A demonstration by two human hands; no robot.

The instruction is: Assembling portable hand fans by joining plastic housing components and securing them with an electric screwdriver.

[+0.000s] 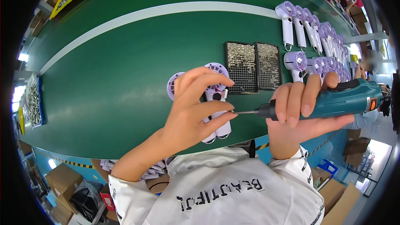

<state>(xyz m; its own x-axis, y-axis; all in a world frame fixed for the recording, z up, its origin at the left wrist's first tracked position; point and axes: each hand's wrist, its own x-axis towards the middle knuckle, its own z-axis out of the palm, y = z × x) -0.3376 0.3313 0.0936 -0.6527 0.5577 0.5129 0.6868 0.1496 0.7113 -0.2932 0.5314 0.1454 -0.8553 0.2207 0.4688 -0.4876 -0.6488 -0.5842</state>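
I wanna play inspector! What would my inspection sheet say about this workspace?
Surface: green table with a pale strip
Job's things: two fans, partly hidden; driver; two black trays of small metal parts
Clutter: fan rows at right; blue tray at left edge
Hands: left fingers at driver's tip; right fingers around driver
Cables: dark coil at driver's rear, perhaps its cord
Surroundings: cardboard boxes

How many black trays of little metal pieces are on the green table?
2. The left tray is just right of the fans by the left hand; the right tray is directly beside it. No others show.
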